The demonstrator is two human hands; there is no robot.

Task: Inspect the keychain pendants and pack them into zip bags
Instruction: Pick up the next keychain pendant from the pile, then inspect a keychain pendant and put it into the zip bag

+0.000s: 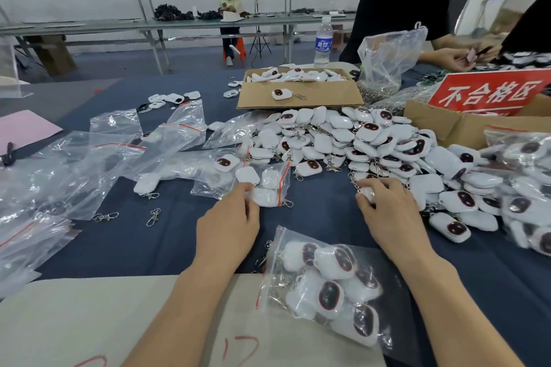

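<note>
The fingers (242, 189) of the left hand (229, 223) are curled and pinch the lower edge of a zip bag (269, 180) just left of the frame's centre. This bag lies flat on the table (155, 244) with its red-striped mouth to the right; a few white pendants sit inside it, and a metal clasp pokes out at its lower right corner. The fingers (381, 188) of the right hand (390, 214) are bent over and grip a white pendant (367, 195) at the near edge of the heap of pendants (351, 140), which spreads from the centre of the frame to the right edge. The two hands are apart, with bare dark blue cloth between them.

Just below the hands, at lower centre, lies a filled zip bag (328, 286), stuffed with pendants showing dark red faces. Empty zip bags (101, 158) are strewn over the left half of the table, and two loose clasps (105, 216) lie beside them.

Beyond the heap, at upper centre, a shallow cardboard box (325, 95) holds more pendants. To its right stands a large clear bag (387, 59) with metal clasps in its bottom, and a red sign (489, 92) leans in a second carton. A water bottle (323, 42) stands behind the box. At upper right another person (399, 9) in a black shirt holds something small in both hands.
</note>
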